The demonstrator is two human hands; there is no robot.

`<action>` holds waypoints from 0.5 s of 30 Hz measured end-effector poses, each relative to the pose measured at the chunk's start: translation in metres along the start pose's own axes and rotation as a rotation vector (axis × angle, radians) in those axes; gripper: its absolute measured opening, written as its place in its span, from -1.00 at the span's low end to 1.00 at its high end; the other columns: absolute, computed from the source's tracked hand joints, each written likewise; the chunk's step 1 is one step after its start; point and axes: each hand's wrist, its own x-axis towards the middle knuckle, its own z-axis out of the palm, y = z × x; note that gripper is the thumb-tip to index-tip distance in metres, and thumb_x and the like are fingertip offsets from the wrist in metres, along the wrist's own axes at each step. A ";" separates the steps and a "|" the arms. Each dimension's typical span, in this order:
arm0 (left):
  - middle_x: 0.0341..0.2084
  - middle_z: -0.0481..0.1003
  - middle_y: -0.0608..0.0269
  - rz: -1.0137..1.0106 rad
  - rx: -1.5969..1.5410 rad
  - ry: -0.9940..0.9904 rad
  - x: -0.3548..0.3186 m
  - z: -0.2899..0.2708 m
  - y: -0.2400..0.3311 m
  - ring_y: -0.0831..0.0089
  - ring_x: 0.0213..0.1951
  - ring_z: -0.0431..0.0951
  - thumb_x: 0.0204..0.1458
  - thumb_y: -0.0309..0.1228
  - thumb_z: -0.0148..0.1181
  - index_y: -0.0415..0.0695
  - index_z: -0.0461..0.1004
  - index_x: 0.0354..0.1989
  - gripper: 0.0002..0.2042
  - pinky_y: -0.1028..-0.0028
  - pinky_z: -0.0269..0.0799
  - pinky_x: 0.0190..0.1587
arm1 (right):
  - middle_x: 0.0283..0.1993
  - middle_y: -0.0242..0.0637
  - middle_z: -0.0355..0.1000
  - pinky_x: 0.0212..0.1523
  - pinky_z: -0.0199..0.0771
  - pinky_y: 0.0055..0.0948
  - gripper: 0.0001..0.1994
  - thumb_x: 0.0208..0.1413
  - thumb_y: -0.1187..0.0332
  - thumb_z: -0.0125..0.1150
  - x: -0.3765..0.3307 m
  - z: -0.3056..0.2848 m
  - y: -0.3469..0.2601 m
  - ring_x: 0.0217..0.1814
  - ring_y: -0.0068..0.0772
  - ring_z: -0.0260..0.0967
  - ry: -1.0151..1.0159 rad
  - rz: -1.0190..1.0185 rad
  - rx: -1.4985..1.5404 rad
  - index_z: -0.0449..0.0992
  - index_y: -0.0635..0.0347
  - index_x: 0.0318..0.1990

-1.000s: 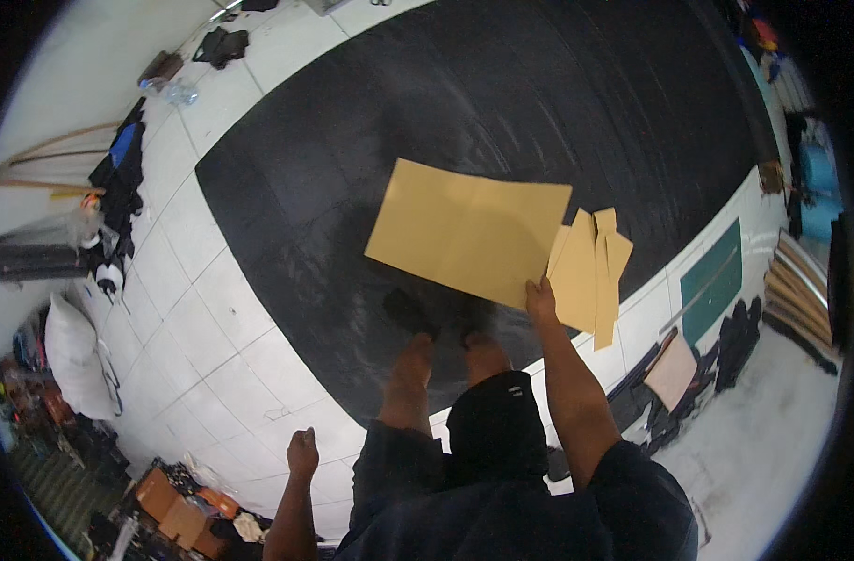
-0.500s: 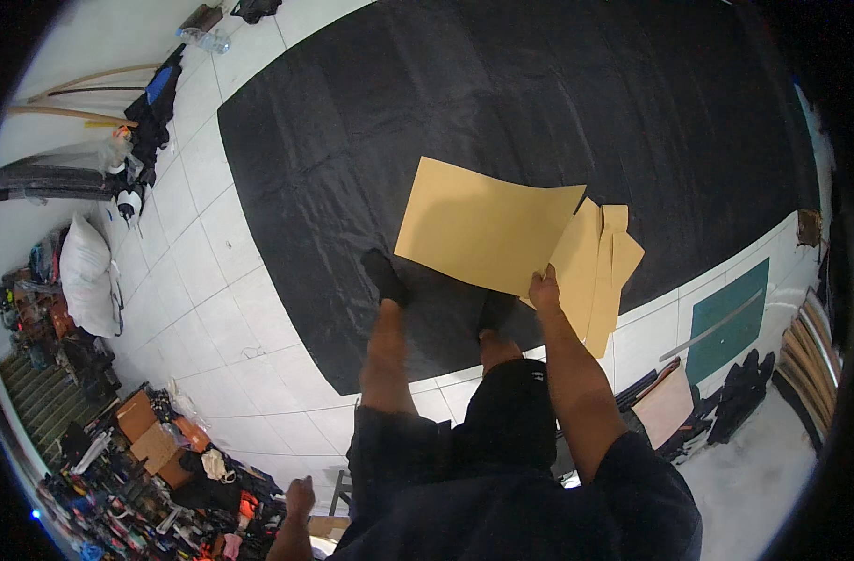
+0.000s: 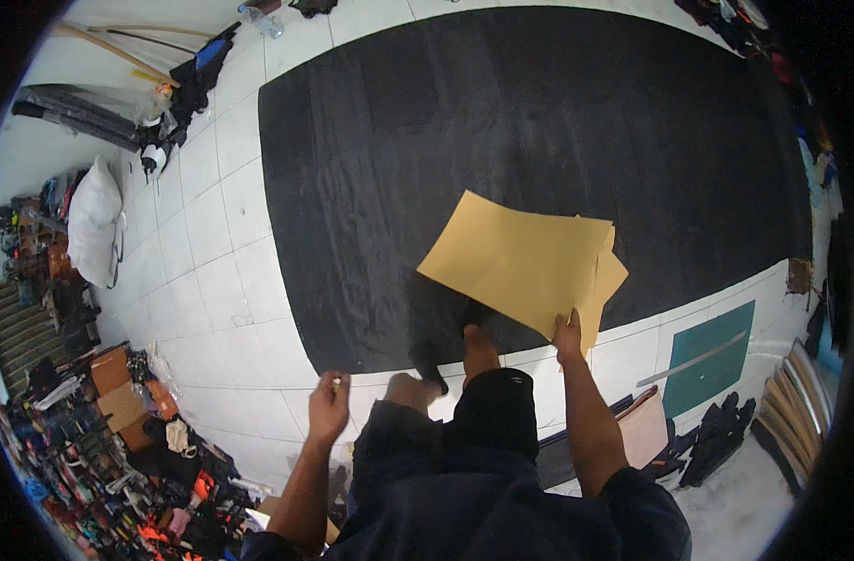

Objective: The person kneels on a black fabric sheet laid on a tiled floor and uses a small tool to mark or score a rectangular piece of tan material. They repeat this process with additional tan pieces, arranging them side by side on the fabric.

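My right hand [image 3: 568, 338] pinches the near right corner of a large tan cardboard sheet [image 3: 520, 257]. More tan pieces [image 3: 610, 279] show behind it at its right edge; I cannot tell whether the hand grips these too. Beneath lies a wide sheet of black material [image 3: 371, 168] spread over the tiles. My left hand [image 3: 330, 409] is closed, off the black sheet's near left corner. A small pale thing shows at its fingertips, too small to name.
White floor tiles [image 3: 212, 309] border the black sheet. At the lower left is a dense heap of mixed goods [image 3: 81, 467], with a stuffed white sack [image 3: 96, 224] beyond it. A green mat [image 3: 712, 351] bearing a metal ruler [image 3: 693, 360] lies at the right.
My left hand has come up and forward from the lower edge. The right hand has shifted slightly nearer and right with the cardboard sheet, which now covers more of the other pieces. My feet have moved.
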 end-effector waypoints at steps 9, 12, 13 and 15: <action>-0.21 0.58 -0.30 -0.095 0.184 0.076 -0.054 0.010 -0.269 -0.22 -0.08 0.58 0.19 -0.17 0.15 -0.33 0.51 -0.14 -0.62 0.05 0.49 -0.04 | -0.09 -0.14 0.49 -0.34 0.45 -0.40 -0.56 0.38 0.28 -0.03 -0.150 -0.058 -0.003 -0.28 -0.43 0.43 0.043 -0.084 0.060 0.24 0.19 0.35; -0.25 0.58 -0.31 -0.151 0.057 0.163 -0.074 0.002 -0.355 -0.19 -0.15 0.58 0.15 -0.21 0.14 -0.41 0.50 -0.22 -0.61 0.06 0.47 -0.06 | -0.14 -0.19 0.49 -0.41 0.41 -0.43 -0.60 0.40 0.34 -0.06 -0.176 -0.084 0.016 -0.35 -0.48 0.38 0.139 -0.146 0.102 0.27 0.16 0.33; -0.26 0.58 -0.30 -0.237 0.078 0.128 -0.076 -0.004 -0.365 -0.16 -0.18 0.59 0.14 -0.22 0.14 -0.43 0.49 -0.25 -0.62 0.08 0.46 -0.07 | -0.16 -0.21 0.49 -0.45 0.38 -0.44 -0.61 0.40 0.36 -0.07 -0.187 -0.097 0.026 -0.39 -0.50 0.36 0.168 -0.145 0.115 0.28 0.14 0.33; -0.30 0.58 -0.26 -0.349 0.042 0.112 -0.098 -0.024 -0.398 -0.10 -0.22 0.59 0.11 -0.24 0.16 -0.44 0.49 -0.28 -0.63 0.09 0.45 -0.10 | -0.25 -0.29 0.47 -0.54 0.28 -0.48 -0.63 0.41 0.34 -0.04 -0.215 -0.119 0.030 -0.49 -0.57 0.27 0.131 -0.110 0.102 0.30 0.10 0.31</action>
